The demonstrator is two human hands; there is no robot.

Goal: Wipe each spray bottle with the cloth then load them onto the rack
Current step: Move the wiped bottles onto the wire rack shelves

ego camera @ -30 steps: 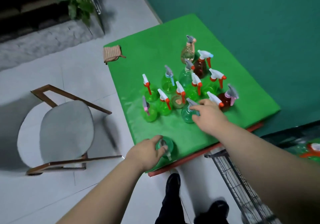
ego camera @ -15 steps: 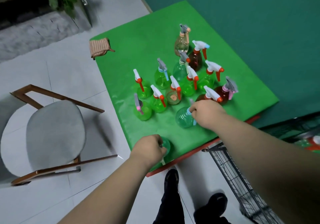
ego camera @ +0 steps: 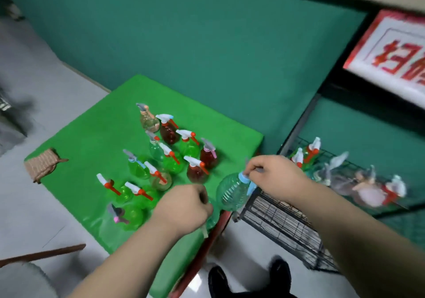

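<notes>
My right hand (ego camera: 273, 178) grips the trigger head of a teal spray bottle (ego camera: 232, 193) and holds it lifted and tilted over the table's near right corner. My left hand (ego camera: 184, 205) is closed around another green spray bottle (ego camera: 210, 217), mostly hidden under the fist at the table's front edge. Several green, red and clear spray bottles (ego camera: 165, 155) stand clustered on the green table (ego camera: 92, 136). A folded striped cloth (ego camera: 42, 164) lies at the table's left corner. The black wire rack (ego camera: 287, 224) stands right of the table with several bottles (ego camera: 308, 155) on it.
A teal wall runs behind the table. A chair's wooden arm (ego camera: 43, 255) and grey seat show at lower left. My black shoes (ego camera: 278, 274) stand on the pale tiled floor. A red-and-white sign (ego camera: 391, 53) hangs at upper right.
My right hand has lifted the teal bottle off the table and carried it right toward the rack. The view has swung right, bringing the rack in. My left hand keeps its bottle.
</notes>
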